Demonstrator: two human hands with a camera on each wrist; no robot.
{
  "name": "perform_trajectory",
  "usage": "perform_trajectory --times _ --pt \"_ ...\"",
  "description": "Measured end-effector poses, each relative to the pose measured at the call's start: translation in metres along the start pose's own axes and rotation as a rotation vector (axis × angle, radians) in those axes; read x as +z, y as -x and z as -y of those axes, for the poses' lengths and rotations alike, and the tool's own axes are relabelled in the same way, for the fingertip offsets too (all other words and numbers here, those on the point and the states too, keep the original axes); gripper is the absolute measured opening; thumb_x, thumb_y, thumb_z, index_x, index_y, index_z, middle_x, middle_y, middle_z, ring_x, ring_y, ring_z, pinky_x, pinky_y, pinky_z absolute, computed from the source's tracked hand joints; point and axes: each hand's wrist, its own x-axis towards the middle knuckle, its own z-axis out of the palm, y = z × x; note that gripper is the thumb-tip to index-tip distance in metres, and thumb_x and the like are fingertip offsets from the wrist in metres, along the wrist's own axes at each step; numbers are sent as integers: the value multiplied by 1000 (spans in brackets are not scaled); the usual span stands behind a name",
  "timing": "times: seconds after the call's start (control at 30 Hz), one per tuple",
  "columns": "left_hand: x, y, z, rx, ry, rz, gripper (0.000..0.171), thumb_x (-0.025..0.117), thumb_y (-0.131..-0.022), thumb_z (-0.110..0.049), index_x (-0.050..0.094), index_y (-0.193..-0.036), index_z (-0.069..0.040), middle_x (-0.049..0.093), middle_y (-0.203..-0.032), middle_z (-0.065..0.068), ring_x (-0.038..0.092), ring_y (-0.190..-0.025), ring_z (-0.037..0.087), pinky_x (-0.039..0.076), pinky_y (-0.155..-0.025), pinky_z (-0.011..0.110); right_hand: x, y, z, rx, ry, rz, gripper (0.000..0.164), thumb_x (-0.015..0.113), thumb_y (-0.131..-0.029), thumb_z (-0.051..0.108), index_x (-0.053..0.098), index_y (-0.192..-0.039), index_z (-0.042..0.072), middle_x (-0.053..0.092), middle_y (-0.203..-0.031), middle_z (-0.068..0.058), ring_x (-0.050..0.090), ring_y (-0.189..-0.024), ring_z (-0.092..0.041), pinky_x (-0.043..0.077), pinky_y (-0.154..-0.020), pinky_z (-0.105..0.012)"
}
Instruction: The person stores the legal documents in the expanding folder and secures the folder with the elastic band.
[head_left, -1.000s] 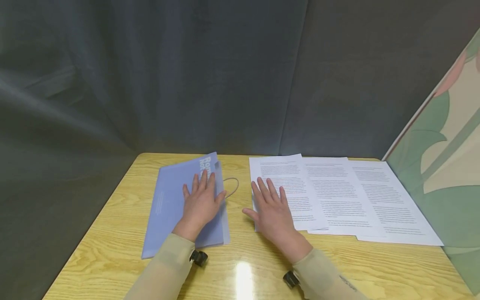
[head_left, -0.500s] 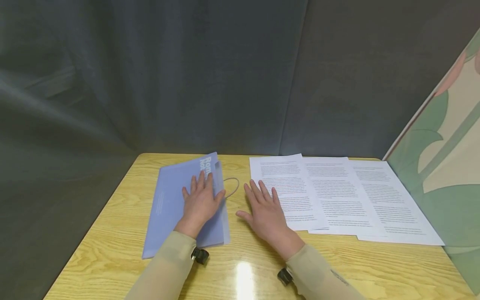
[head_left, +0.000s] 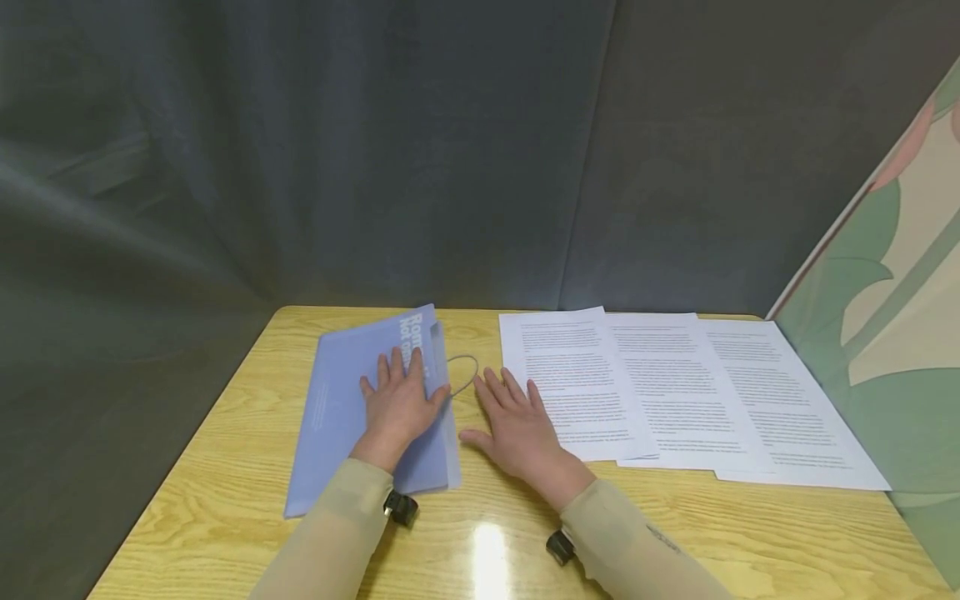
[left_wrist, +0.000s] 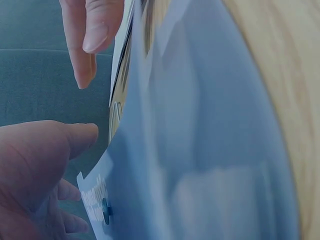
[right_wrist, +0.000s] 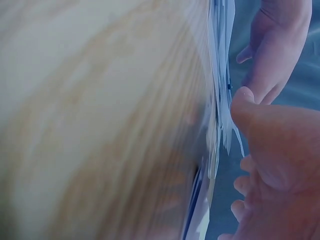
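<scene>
A blue-violet plastic folder (head_left: pixel 333 408) with pale lettering lies on the left half of the table. A thin grey cord loop (head_left: pixel 467 363) sticks out at its right side. My left hand (head_left: pixel 396 408) is over the folder, palm down with fingers spread; whether it touches is not plain. In the left wrist view a dark round button (left_wrist: pixel 106 211) sits on the folder's cover, near my left fingers. My right hand (head_left: pixel 519 432), fingers extended, is between the folder and the left printed sheet (head_left: pixel 577 375), covering part of that sheet's edge. Neither hand holds anything.
Two more printed sheets, a middle one (head_left: pixel 682 400) and a right one (head_left: pixel 795 417), overlap in a row on the wooden table (head_left: pixel 225 467). A dark curtain (head_left: pixel 450 150) rises behind, and a leaf-patterned panel (head_left: pixel 900 333) borders the right.
My right hand has moved left, off most of the left sheet and closer to the folder. My left hand has drawn back slightly, uncovering more lettering. Folder and sheets stay in place.
</scene>
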Motion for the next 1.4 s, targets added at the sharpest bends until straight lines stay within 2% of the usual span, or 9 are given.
perform_trajectory --times 0.23,0.53,0.9,1.17,1.4 --pt "1 -3 0 -27 5 28 95 63 -106 -62 29 -173 -5 16 -178 29 10 -164 53 12 -120 85 -4 -3 6 22 9 72 91 60 -106 65 33 -173 10 25 -180 -11 17 -167 -36 14 -131 -64" --pt "5 -6 1 -48 26 55 96 63 -106 -62 26 -174 -6 14 -179 29 8 -165 54 14 -118 86 -5 -5 8 29 35 104 92 62 -105 66 34 -173 10 26 -180 -10 18 -167 -35 16 -131 -63" --pt "11 -8 2 -62 6 90 92 61 -108 -59 25 -175 -8 14 -179 29 9 -164 55 14 -119 85 -7 -7 10 28 56 134 96 64 -103 68 33 -173 10 26 -180 -10 18 -168 -34 16 -131 -62" --pt "9 -9 0 -66 6 87 87 62 -108 -49 26 -174 -6 17 -177 31 14 -162 58 17 -117 86 -2 -11 10 31 37 150 98 65 -103 67 31 -173 8 24 -181 -11 15 -168 -34 13 -132 -62" --pt "3 -11 1 -77 20 101 83 62 -107 -47 32 -171 -3 29 -173 31 27 -158 56 23 -115 85 2 -13 9 42 51 171 101 62 -103 70 25 -175 10 17 -182 -9 9 -169 -30 8 -133 -60"
